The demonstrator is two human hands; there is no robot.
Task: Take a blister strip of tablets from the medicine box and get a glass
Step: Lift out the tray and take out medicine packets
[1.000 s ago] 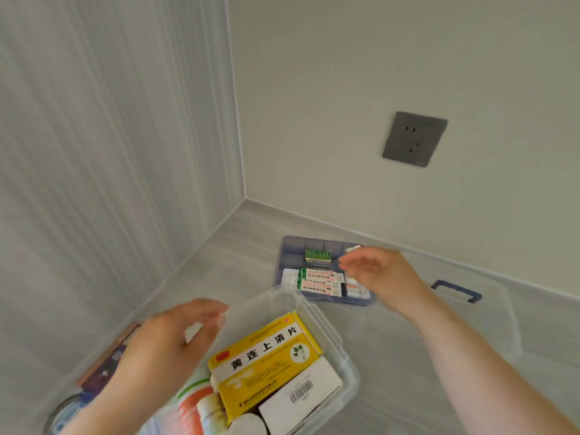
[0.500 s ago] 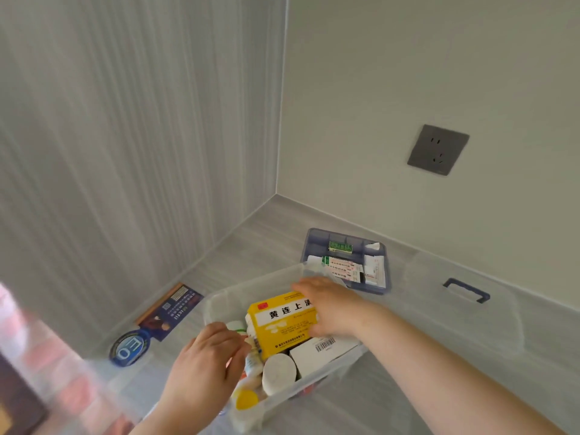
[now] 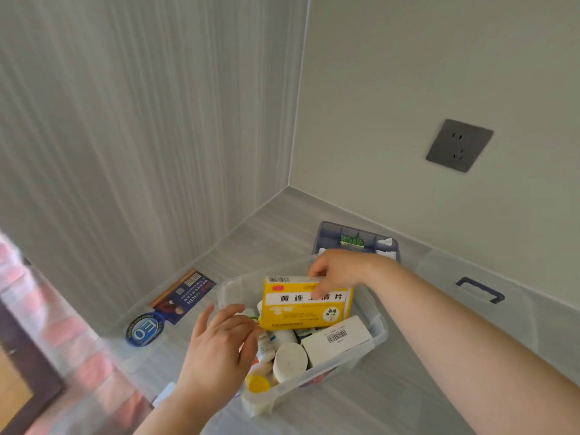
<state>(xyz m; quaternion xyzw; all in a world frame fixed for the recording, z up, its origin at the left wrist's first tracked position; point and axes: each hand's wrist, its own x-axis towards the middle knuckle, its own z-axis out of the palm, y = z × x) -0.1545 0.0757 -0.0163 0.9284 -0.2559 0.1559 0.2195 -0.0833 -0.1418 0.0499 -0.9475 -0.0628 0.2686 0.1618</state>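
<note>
A clear plastic medicine box (image 3: 378, 339) sits on the grey counter, filled with cartons, small bottles and a white roll. My right hand (image 3: 337, 271) grips the top edge of a yellow tablet carton (image 3: 306, 306) and holds it tilted up out of the box. My left hand (image 3: 219, 350) hovers over the box's left side, fingers curled and apart, holding nothing that I can see. No blister strip and no glass are in sight.
A blue compartment tray (image 3: 329, 235) with small packets lies behind the box. The clear lid with a blue handle (image 3: 480, 293) rests at the right. A round blue sticker (image 3: 144, 329) and a dark card (image 3: 185, 296) lie at the left. A wall socket (image 3: 459, 145) is above.
My right hand came back from the blue tray to the box, took hold of the yellow carton and has lifted it upright. My left hand moved over the box's left side.
</note>
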